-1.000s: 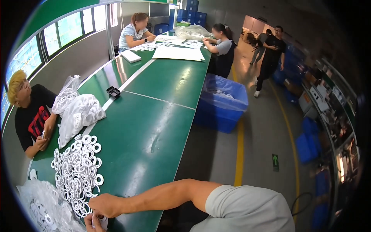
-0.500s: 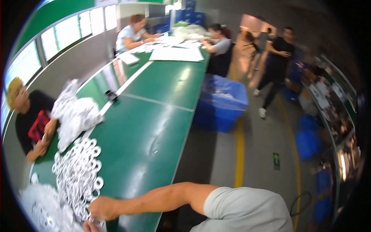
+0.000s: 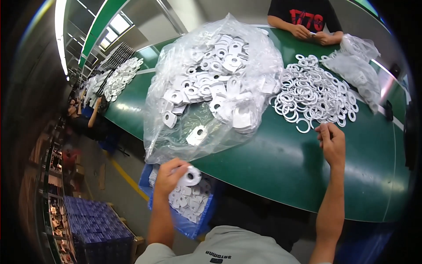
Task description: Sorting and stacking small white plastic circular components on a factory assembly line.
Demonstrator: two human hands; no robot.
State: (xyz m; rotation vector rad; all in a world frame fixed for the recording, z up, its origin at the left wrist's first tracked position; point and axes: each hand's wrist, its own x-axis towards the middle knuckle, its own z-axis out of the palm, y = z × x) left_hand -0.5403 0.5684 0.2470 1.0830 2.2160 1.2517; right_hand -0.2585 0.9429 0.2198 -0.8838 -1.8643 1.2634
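The left hand (image 3: 170, 174) pinches a white holed part (image 3: 184, 180) over the blue bin (image 3: 187, 226) — best kept light, leaving the hole clear — while the right hand (image 3: 332, 141), fingers curled, contents unclear, hovers beside the white rings (image 3: 314, 94).

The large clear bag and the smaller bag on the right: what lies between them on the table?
In the head view, a loose pile of white rings lies between them on the green tabletop.

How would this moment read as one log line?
Left hand: holding white part near blue bin | Right hand: beside ring pile | Clear bag: on green table
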